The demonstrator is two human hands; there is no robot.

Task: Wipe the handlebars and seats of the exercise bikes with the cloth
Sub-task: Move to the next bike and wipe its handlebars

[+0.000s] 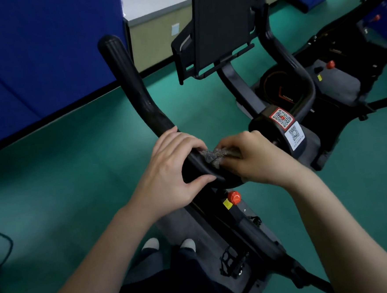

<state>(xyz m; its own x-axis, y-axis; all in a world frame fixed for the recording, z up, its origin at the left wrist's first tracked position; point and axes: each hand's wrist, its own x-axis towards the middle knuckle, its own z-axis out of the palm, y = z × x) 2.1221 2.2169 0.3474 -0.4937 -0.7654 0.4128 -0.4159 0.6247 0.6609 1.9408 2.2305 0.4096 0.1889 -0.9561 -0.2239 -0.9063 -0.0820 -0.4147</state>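
Note:
A black curved handlebar (135, 86) of the nearest exercise bike rises from the centre toward the upper left. My left hand (171, 170) wraps around its lower part, thumb underneath. My right hand (255, 158) presses a bunched grey cloth (212, 156) onto the bar just right of the left hand; most of the cloth is hidden under the fingers. The other handlebar arm (292, 66) curves up at the right. No seat is in view.
A black tablet holder (220, 25) stands above the bars. The stem block carries QR stickers (287, 123). A red knob (234, 197) sits on the frame below my hands, a pedal (232, 261) lower. A second bike (347, 71) stands right. Blue partition (44, 53) left, green floor (74, 166).

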